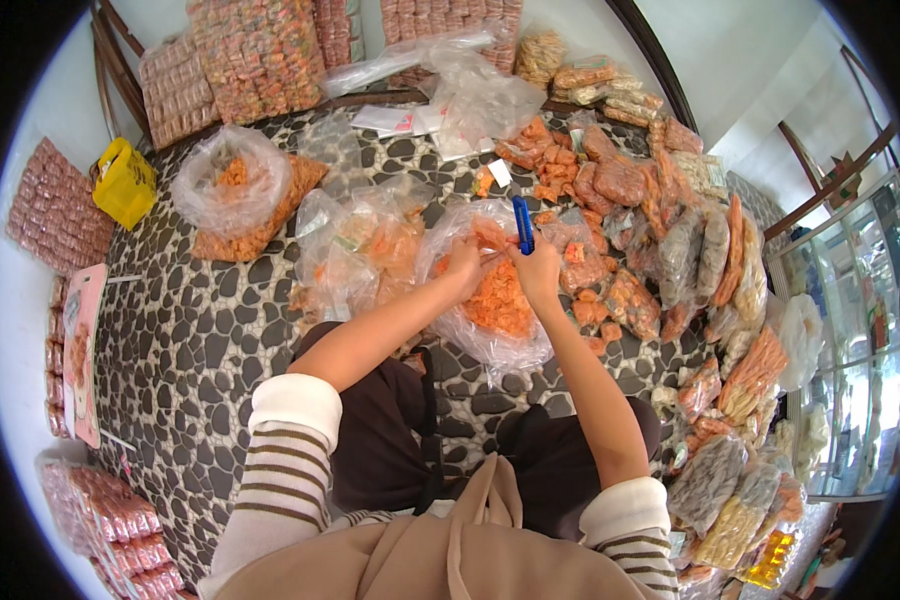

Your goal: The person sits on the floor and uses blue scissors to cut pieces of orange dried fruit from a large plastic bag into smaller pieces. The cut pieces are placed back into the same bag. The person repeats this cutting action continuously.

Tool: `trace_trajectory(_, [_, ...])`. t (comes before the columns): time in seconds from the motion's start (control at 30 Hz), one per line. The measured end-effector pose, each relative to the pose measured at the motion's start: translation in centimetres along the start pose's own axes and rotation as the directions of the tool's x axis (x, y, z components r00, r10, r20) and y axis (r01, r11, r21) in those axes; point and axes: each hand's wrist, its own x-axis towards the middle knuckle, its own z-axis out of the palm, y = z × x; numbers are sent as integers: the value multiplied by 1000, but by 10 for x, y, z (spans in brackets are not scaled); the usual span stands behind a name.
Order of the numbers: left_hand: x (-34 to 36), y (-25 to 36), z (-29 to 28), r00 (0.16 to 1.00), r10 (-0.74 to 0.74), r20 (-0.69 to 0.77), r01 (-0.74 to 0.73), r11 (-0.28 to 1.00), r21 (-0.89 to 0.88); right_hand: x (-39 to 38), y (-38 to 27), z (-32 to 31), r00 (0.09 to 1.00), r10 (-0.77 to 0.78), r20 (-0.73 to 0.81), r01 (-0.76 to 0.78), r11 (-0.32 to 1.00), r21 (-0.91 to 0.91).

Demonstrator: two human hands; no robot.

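An opened clear plastic bag (438, 318) of orange snack pieces (500, 303) sits on the floor before my knees. Above it my left hand (463, 266) pinches a small plastic packet (489, 233) with orange contents. My right hand (538, 268) is closed round a blue box cutter (522, 224), which points away from me. The cutter is beside the packet, and I cannot tell whether its blade touches the plastic. Just left of the bag lie crumpled clear bags (370, 240) with orange pieces inside. To the right are several small orange packets (590, 310).
Filled snack bags (710, 250) crowd the right side, beside a glass cabinet (850, 360). Another open bag (232, 175) stands at the far left near a yellow bag (125, 183). Large packed bundles (255, 60) lean on the back wall. A pink folding table (85, 350) stands at left.
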Motion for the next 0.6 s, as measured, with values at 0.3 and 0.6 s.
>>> trace_trajectory(0.3, [5,1,-23,972,-126,-199,189,921,340,7,14,-10,999,18,27,-18,1000,-2])
trace_trajectory(0.6, [37,-8,-52,989,-57,-134,134,718,683,1,40,-12,992,101,69,-102,995,13])
